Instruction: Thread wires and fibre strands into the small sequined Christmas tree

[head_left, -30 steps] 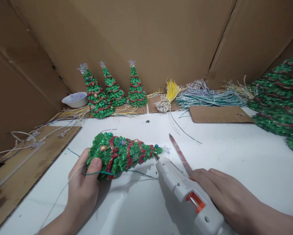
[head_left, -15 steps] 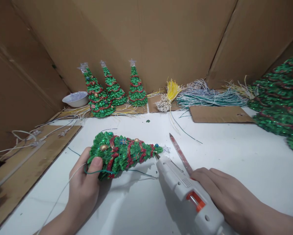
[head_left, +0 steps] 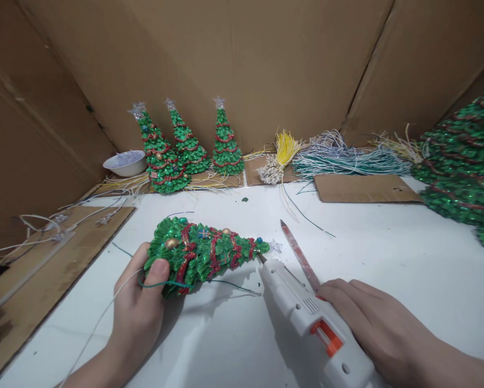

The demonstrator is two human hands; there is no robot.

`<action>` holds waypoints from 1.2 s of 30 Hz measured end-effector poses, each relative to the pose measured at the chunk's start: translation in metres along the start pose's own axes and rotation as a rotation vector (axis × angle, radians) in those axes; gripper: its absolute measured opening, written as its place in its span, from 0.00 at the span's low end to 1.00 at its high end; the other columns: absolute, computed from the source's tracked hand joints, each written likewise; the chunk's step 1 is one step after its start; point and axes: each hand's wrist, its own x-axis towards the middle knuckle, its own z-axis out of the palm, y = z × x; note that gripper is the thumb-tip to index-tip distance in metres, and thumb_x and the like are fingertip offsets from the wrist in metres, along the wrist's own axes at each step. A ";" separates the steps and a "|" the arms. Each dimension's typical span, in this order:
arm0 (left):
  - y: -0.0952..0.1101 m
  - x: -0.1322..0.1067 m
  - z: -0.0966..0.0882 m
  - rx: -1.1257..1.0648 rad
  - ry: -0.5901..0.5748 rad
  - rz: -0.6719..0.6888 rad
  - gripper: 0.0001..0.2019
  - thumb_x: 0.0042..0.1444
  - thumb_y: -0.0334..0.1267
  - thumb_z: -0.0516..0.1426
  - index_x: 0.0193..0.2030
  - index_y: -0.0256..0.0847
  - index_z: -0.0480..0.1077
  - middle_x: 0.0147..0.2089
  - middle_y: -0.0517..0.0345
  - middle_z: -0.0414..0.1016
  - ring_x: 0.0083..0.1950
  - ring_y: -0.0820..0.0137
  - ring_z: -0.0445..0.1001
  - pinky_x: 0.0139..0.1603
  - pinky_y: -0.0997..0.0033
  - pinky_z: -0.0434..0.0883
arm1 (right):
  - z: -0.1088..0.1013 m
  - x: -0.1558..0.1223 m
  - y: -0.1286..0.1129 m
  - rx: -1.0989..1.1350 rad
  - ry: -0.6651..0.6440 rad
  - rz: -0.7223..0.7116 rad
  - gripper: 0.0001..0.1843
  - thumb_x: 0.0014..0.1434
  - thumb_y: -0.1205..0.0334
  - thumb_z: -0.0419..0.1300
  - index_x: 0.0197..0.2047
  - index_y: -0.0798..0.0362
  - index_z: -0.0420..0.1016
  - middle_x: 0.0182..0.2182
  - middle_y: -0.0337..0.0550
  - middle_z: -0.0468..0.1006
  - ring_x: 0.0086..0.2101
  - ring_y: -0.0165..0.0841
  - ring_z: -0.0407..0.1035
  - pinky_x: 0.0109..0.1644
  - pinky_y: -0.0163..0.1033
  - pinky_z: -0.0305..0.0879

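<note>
My left hand [head_left: 139, 302] is closed around the base of a small green Christmas tree [head_left: 204, 253] that lies on its side, its tip pointing right. Red garlands and tiny baubles decorate it, and a clear star [head_left: 275, 247] sits at its tip. Thin white and green wires trail from its base past my thumb. Wrapped in my right hand [head_left: 383, 323] is a white hot glue gun [head_left: 298, 296] with an orange part; its nozzle meets the tree just below the star. A pointed, reddish stained blade-like tool [head_left: 301, 256] lies beside the gun, its near end hidden by my hand.
Several similar trees [head_left: 226, 145] stand along the back, with a white bowl [head_left: 124, 167] to their left. Bundles of yellow wire [head_left: 286, 148] and green wire [head_left: 347, 161] lie behind a cardboard piece [head_left: 365, 188]. Larger trees [head_left: 464, 167] are at right; a cardboard sheet [head_left: 64, 269] lies left.
The glue gun and my right hand have shifted very slightly right and down, the nozzle staying at the tree's tip. My left hand and the tree have barely moved.
</note>
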 end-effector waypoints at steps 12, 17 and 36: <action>0.001 -0.001 0.001 -0.059 -0.005 -0.039 0.13 0.43 0.47 0.61 0.25 0.42 0.64 0.20 0.66 0.62 0.19 0.77 0.63 0.17 0.80 0.65 | 0.001 -0.002 0.001 -0.093 0.029 -0.051 0.18 0.58 0.75 0.40 0.37 0.55 0.69 0.30 0.45 0.75 0.27 0.30 0.66 0.33 0.34 0.63; 0.003 -0.001 0.003 -0.048 0.022 -0.037 0.14 0.41 0.48 0.62 0.26 0.41 0.64 0.19 0.65 0.62 0.19 0.76 0.63 0.16 0.79 0.64 | 0.002 -0.002 0.000 -0.153 0.041 -0.056 0.18 0.58 0.75 0.39 0.38 0.55 0.68 0.31 0.45 0.76 0.28 0.31 0.67 0.33 0.35 0.62; 0.002 0.000 0.000 0.030 0.021 0.000 0.15 0.42 0.51 0.61 0.26 0.43 0.65 0.20 0.65 0.61 0.19 0.76 0.60 0.15 0.79 0.64 | -0.007 -0.009 -0.001 -0.088 0.051 -0.068 0.19 0.56 0.75 0.40 0.41 0.55 0.69 0.32 0.47 0.77 0.28 0.32 0.71 0.31 0.34 0.67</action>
